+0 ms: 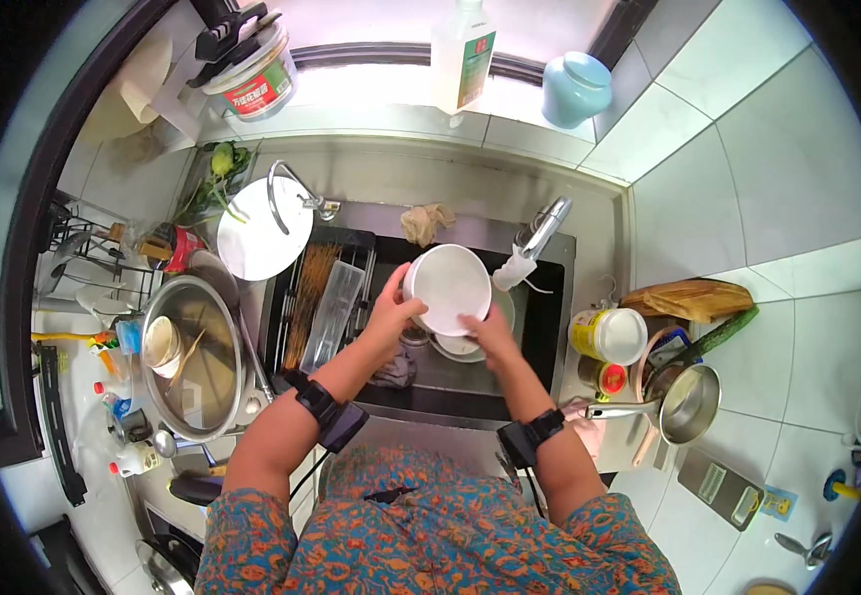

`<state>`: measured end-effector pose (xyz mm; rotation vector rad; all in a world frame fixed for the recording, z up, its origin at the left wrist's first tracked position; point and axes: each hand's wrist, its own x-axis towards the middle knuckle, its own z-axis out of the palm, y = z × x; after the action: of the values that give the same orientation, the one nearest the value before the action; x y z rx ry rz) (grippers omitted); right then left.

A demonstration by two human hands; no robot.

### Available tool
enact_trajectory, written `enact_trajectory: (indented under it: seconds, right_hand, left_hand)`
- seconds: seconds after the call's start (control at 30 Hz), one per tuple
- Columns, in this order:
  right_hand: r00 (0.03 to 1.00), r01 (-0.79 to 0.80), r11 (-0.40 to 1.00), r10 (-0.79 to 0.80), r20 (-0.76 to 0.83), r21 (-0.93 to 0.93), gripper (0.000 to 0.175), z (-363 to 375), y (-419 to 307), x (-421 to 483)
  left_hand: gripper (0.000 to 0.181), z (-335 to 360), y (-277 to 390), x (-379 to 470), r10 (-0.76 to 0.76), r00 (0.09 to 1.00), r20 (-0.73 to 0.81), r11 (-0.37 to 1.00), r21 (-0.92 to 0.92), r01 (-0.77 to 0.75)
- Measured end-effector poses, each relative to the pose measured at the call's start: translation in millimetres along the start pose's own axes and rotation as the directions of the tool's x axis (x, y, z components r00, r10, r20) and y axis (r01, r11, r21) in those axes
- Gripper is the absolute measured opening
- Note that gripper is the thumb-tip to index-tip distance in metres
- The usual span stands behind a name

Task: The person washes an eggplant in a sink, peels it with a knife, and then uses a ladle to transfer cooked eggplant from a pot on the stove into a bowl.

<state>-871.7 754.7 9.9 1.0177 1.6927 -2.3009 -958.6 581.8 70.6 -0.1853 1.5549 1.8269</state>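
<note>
A white bowl (451,288) is held over the sink, its round face towards the camera. My left hand (394,309) grips its left rim, thumb on the near side. My right hand (491,335) touches its lower right edge with the fingers; whether they close on it is hard to see. Below the bowl, more pale dishes (503,316) rest in the sink basin (445,379), partly hidden. A crumpled cloth (396,370) lies in the basin by my left forearm. The faucet (545,227), with a white cover on its spout, stands right of the bowl.
Left of the basin, a rack holds chopsticks (313,297) and a clear plastic tray (335,312). A large metal basin (233,372) with bowls, a white round plate or lid (263,230) and a tan rag (426,223) surround the sink. Jars (618,336) and a saucepan (690,405) stand right.
</note>
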Motion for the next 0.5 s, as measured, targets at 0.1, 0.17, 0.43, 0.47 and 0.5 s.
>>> enact_trajectory:
  seconds: [0.1,0.17,0.43,0.47,0.5]
  right_hand:
    - [0.946,-0.32,0.946,0.314,0.085,0.059,0.046,10,13,5]
    - [0.93,-0.358,0.933,0.352,0.106,0.038,0.045,9,18,18]
    - [0.96,-0.165,0.87,0.032,0.279,0.465,0.05,16,14,63]
    - [0.963,-0.084,0.907,-0.033,0.269,0.413,0.047,15,13,67]
    - [0.962,0.008,0.931,-0.106,0.25,0.364,0.045,3,16,75]
  left_hand:
    - [0.084,0,-5,3,0.139,0.99,0.036,0.987,0.079,-0.142]
    - [0.085,-3,-10,5,0.296,0.95,0.097,0.882,0.353,-0.311]
    - [0.08,14,25,-44,0.527,0.787,0.32,0.245,0.83,-0.501]
    - [0.08,14,27,-48,0.559,0.743,0.368,0.157,0.832,-0.531]
    - [0.08,20,31,-50,0.58,0.692,0.429,0.066,0.822,-0.565]
